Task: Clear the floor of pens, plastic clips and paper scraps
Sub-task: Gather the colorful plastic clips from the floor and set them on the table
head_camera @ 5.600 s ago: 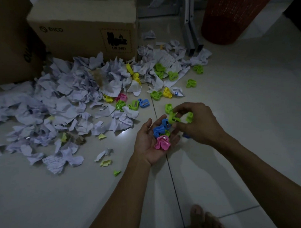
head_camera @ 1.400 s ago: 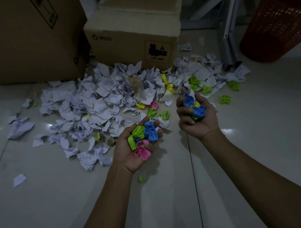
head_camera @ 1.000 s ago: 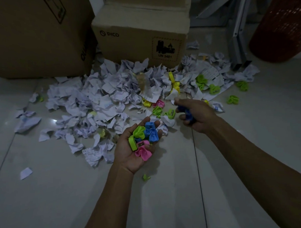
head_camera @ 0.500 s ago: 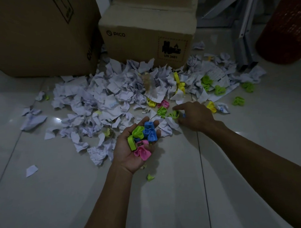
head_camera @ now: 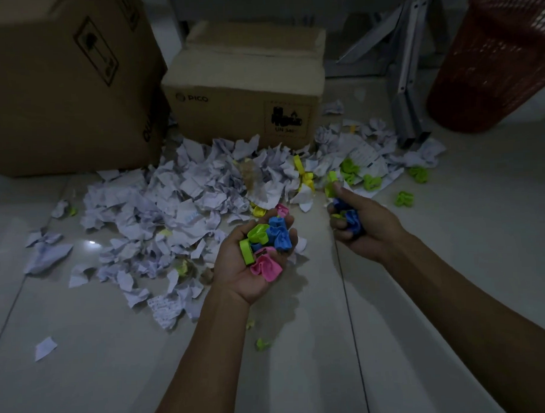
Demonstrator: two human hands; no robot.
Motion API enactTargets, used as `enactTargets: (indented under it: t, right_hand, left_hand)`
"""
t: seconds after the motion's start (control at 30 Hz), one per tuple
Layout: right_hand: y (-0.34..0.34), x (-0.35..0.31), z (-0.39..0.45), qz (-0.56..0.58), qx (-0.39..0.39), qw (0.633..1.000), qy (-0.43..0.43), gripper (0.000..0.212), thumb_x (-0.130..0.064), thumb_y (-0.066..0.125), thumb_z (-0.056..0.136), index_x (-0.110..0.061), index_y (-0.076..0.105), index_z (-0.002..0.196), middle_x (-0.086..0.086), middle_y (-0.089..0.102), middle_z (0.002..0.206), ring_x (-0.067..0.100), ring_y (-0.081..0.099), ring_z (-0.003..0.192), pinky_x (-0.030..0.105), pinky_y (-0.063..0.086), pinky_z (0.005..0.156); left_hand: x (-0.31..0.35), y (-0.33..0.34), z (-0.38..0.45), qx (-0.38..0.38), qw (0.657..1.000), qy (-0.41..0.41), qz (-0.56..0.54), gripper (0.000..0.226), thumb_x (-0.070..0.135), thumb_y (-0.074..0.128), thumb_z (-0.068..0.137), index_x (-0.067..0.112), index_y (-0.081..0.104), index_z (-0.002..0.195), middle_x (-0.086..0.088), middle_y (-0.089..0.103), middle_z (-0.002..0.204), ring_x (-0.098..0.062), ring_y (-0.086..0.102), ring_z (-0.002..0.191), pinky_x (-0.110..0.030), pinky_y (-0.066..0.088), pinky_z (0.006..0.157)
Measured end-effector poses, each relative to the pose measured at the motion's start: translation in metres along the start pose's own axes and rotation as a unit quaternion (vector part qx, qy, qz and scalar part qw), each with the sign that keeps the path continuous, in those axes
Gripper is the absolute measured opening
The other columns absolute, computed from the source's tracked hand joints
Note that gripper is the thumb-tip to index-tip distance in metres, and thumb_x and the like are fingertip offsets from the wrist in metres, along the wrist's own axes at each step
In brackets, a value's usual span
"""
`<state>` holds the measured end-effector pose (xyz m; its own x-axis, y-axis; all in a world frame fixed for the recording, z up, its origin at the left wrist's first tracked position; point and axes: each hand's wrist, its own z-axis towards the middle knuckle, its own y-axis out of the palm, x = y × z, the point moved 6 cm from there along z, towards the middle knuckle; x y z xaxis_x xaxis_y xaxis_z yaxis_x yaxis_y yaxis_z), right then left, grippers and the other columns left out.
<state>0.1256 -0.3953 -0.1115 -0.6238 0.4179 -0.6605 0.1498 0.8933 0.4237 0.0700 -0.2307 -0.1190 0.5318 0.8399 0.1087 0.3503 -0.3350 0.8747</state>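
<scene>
Right hand is gripping blue clips, pinching a green one at thumb tip. Left hand is cupping a clip pile. Nearest loose green clip is lying just right of right hand, w/ more far-right.

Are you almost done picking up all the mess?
Not nearly. Done: nothing looks binned yet. In hand: the left hand cups a heap of clips, and the right hand grips more. Left: the big paper scrap pile, green clips near it, and stray bits on the floor.
</scene>
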Motion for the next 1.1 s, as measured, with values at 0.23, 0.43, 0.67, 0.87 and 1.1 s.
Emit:
enactTargets:
  t: [0.23,0.43,0.67,0.87,1.1]
  right_hand:
    - [0.003,-0.044,-0.033,0.175,-0.082,0.981,0.019,0.031,-0.041,0.064,0.078,-0.014,0.049,0.08,-0.003,0.051,0.064,0.007,0.039,0.039,0.017,0.024,0.033]
    - [0.014,-0.122,-0.059,0.237,-0.182,0.954,-0.026,0.048,-0.029,0.093,0.052,-0.012,0.06,0.083,-0.003,0.056,0.07,0.007,0.043,0.042,0.019,0.032,0.032]
    - [0.031,-0.232,-0.161,0.262,-0.109,0.958,-0.038,0.046,-0.032,0.089,0.057,-0.013,0.057,0.084,-0.001,0.055,0.069,0.008,0.043,0.041,0.018,0.03,0.03]
    - [0.061,-0.358,-0.298,0.298,-0.039,0.951,-0.071,0.029,-0.039,0.058,0.085,-0.011,0.058,0.079,-0.001,0.054,0.067,0.006,0.04,0.038,0.014,0.024,0.031]
    - [0.089,-0.501,-0.456,0.339,-0.004,0.933,-0.12,0.032,-0.039,0.061,0.082,-0.011,0.074,0.072,-0.001,0.057,0.068,0.006,0.039,0.039,0.015,0.024,0.033]
  left_hand:
    - [-0.009,0.062,0.034,-0.016,0.998,-0.061,0.026,0.038,0.01,0.07,0.073,0.001,0.069,0.109,-0.024,0.065,0.111,-0.038,0.069,0.08,-0.029,0.053,0.042]
    - [-0.015,0.135,0.054,-0.051,0.987,-0.143,0.048,0.068,-0.003,0.091,0.047,0.004,0.07,0.111,-0.021,0.066,0.113,-0.037,0.069,0.084,-0.028,0.054,0.044]
    - [-0.042,0.282,0.024,0.01,0.978,-0.184,0.095,0.032,0.026,0.053,0.09,0.009,0.069,0.111,-0.019,0.066,0.11,-0.034,0.069,0.081,-0.027,0.053,0.041]
    - [-0.081,0.467,-0.04,0.005,0.965,-0.239,0.109,0.026,0.017,0.064,0.08,0.007,0.069,0.104,-0.018,0.068,0.104,-0.033,0.07,0.077,-0.027,0.054,0.041]
    - [-0.117,0.678,-0.116,0.033,0.958,-0.244,0.145,0.03,0.024,0.047,0.085,0.011,0.069,0.1,-0.014,0.068,0.102,-0.029,0.069,0.068,-0.024,0.05,0.036]
